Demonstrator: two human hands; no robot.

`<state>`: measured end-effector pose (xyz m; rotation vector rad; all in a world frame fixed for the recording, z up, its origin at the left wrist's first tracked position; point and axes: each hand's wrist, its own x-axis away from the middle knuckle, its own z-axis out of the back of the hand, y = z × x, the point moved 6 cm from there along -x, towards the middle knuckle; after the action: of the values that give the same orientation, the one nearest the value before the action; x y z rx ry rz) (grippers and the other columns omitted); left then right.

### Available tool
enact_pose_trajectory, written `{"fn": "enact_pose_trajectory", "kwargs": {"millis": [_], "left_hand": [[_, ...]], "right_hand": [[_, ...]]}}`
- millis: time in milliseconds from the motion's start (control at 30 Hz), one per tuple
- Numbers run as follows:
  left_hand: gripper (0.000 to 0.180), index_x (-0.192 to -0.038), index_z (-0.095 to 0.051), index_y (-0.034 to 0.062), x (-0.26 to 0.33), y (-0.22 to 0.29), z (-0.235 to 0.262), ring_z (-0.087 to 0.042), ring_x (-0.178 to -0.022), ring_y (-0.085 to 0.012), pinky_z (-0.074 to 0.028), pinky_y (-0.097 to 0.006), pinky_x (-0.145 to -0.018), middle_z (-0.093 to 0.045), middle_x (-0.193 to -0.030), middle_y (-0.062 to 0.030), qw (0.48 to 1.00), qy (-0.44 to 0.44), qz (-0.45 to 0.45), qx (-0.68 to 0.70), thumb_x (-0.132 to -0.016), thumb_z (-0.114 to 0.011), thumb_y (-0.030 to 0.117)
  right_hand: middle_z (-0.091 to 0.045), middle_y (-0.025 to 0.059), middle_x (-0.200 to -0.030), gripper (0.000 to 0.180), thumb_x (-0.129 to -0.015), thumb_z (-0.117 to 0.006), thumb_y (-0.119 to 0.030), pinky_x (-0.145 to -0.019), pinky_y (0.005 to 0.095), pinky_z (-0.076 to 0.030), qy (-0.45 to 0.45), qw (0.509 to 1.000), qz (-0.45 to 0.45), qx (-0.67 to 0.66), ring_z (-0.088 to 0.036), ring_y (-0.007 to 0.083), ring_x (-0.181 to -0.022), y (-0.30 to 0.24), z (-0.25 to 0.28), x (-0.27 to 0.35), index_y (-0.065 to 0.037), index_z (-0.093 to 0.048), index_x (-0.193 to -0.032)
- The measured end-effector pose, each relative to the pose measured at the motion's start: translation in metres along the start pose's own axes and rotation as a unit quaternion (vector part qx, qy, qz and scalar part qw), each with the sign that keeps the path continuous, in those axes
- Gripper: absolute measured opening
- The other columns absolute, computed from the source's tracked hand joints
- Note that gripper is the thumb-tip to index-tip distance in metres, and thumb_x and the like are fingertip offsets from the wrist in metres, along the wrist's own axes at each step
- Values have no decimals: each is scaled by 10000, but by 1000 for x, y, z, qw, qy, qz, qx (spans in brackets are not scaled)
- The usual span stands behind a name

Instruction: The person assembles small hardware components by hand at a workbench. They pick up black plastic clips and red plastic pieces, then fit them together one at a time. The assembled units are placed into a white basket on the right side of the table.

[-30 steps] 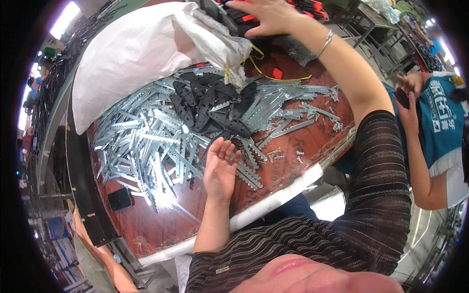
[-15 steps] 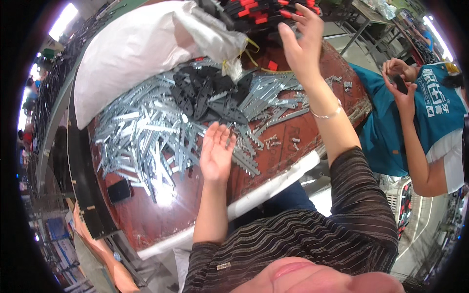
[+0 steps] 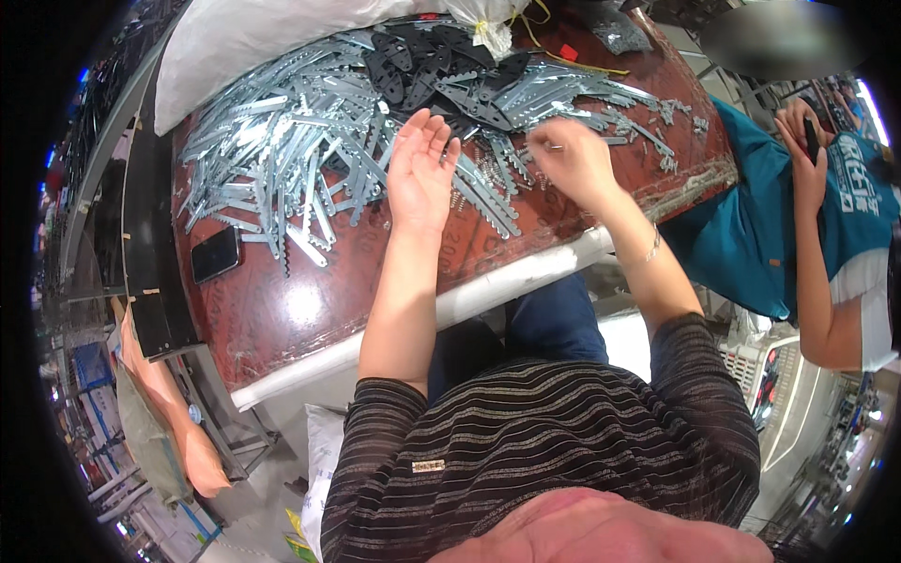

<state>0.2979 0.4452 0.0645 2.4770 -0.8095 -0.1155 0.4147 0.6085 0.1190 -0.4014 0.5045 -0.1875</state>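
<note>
My left hand [image 3: 422,183] is held palm up with its fingers apart and nothing in it. It hovers over the near side of a pile of toothed metal strips [image 3: 267,141]. To its right, my right hand [image 3: 577,164] is closed in a pinch, a small silvery screw [image 3: 556,146] showing at its fingertips. Black plastic plates [image 3: 474,103], long and pointed with holes, lie heaped beyond both hands. Several small screws [image 3: 486,183] are scattered on the red-brown tabletop [image 3: 375,291] between the hands.
A white sack [image 3: 235,42] lies along the far left edge. A black phone [image 3: 216,255] rests at the table's left. Far right are a clear bag [image 3: 619,33] and small metal parts [image 3: 676,117]. A person in a teal apron [image 3: 863,188] sits beyond the right edge, holding a dark object.
My right hand has come back from the red and black parts at the far side, down to the tabletop, closing from spread to a pinch. The left stays open. The view has shifted.
</note>
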Motion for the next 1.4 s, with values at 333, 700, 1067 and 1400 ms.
{"fn": "enact_pose_trajectory", "kwargs": {"millis": [333,700,1067,1400], "left_hand": [[367,-1224,-490,24,-3,-6,-8,-525,-1052,-207,-426,-375,-918,-561,-1124,-110,999,-18,27,5,-884,-527,157],[316,-1196,-503,47,-8,-10,-3,-523,-1001,-159,-434,-335,-902,-563,-1088,-57,999,-10,38,-30,-907,-492,173],[288,-1135,-532,37,-6,-10,4,-560,-973,-172,-461,-331,-865,-587,-1052,-78,999,8,46,10,-862,-564,120],[281,-1154,-505,57,-8,-7,8,-574,-947,-158,-478,-326,-845,-593,-1031,-46,998,48,28,-16,-896,-513,166]], "right_hand": [[-488,188,-1189,410,-819,-464,-172,-837,495,-462,-64,955,-181,224,-540,393,-1031,141,-25,-110,-192,-472,-1229],[-373,156,-1388,672,-829,-529,-518,-1048,557,-237,-80,994,-23,66,-250,428,-1308,29,-67,-81,-121,-386,-1352],[-581,193,-997,358,-720,-650,-210,-826,450,-437,106,994,2,16,-539,377,-952,48,-32,-120,-9,-575,-1007],[-607,191,-980,257,-809,-524,-204,-865,426,-432,-2,999,-35,22,-552,349,-964,92,-82,-209,-15,-600,-966]]}}
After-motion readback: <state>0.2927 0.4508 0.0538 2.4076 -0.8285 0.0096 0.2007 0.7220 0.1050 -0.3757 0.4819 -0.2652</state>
